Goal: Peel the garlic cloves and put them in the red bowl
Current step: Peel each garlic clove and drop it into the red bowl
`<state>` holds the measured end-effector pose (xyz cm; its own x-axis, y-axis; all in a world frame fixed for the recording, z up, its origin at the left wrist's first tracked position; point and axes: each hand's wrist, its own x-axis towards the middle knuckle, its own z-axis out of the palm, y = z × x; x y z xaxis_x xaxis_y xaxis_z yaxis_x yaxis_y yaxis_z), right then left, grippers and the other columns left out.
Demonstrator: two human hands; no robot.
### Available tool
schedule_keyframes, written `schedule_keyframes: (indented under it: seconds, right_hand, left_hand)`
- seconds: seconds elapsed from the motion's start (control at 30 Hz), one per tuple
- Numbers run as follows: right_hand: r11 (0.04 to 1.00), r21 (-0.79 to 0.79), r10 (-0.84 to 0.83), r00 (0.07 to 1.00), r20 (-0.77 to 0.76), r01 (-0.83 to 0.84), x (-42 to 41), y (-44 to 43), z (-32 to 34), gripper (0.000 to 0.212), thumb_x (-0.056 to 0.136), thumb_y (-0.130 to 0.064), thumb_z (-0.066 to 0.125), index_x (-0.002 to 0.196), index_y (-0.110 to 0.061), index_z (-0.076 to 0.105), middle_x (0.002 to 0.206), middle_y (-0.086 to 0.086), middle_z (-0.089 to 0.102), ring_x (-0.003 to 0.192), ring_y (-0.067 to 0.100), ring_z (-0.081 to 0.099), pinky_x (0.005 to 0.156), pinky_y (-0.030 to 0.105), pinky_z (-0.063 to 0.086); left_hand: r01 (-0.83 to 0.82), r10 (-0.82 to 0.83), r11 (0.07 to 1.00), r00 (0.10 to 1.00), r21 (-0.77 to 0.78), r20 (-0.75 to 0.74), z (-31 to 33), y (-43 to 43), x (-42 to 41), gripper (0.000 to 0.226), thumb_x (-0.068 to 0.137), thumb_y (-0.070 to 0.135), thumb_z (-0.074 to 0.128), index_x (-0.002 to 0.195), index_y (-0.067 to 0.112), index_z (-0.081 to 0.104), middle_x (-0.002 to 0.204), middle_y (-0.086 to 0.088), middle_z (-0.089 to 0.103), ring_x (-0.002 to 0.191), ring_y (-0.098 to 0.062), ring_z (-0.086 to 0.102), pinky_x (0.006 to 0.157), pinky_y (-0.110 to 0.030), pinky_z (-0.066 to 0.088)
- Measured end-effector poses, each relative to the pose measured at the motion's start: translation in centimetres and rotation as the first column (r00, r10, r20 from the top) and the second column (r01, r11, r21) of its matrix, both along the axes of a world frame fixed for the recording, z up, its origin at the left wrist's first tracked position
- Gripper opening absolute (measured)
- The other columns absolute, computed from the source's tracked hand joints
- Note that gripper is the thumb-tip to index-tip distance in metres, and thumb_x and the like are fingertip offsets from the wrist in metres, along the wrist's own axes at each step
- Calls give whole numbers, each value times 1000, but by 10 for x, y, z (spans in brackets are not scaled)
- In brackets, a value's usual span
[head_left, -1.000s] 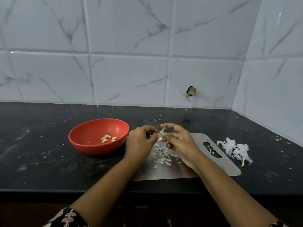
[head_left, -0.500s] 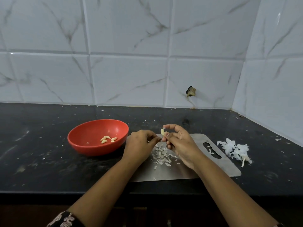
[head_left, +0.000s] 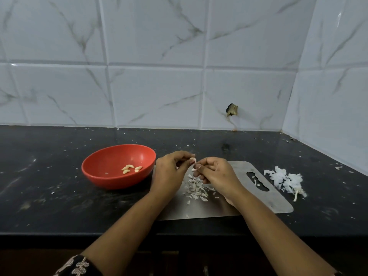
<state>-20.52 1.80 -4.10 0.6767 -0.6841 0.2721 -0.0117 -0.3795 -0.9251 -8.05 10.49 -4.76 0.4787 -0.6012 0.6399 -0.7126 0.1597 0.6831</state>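
Hovering above the steel cutting board (head_left: 274,198), a garlic clove (head_left: 193,160) is pinched between the fingers of the left hand (head_left: 169,176) and right hand (head_left: 217,174), right of the red bowl (head_left: 111,180).

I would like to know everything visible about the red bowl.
The red bowl is round, wide and shallow, with a smooth, slightly glossy surface that looks like plastic. It stands upright on the black counter, left of the metal cutting board. About five peeled garlic cloves lie inside near the bottom. Neither hand touches it; the left hand is just beside it.
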Motion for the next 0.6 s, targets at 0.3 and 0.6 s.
schedule_keyframes:
  seconds: [0.3,0.6]
  right_hand:
    - [980,-178,-97,995,-22,92,-1,3,2,18,92,-7,55,87,-7,72,66,0,69,50,1,54,49,16,42]
    - [859,-499,-193,975,-114,112,1,0,-5,18,92,-14,58,80,-4,67,61,4,58,52,15,50,47,20,36]
  left_hand:
    - [-25,26,999,997,-28,69,-3,0,-4,8,84,19,73,92,19,75,80,12,71,74,3,64,62,-7,45]
    - [-84,56,991,965,103,255,-4,-1,-1,6,89,26,67,89,21,70,78,10,68,72,-5,62,67,-34,55]
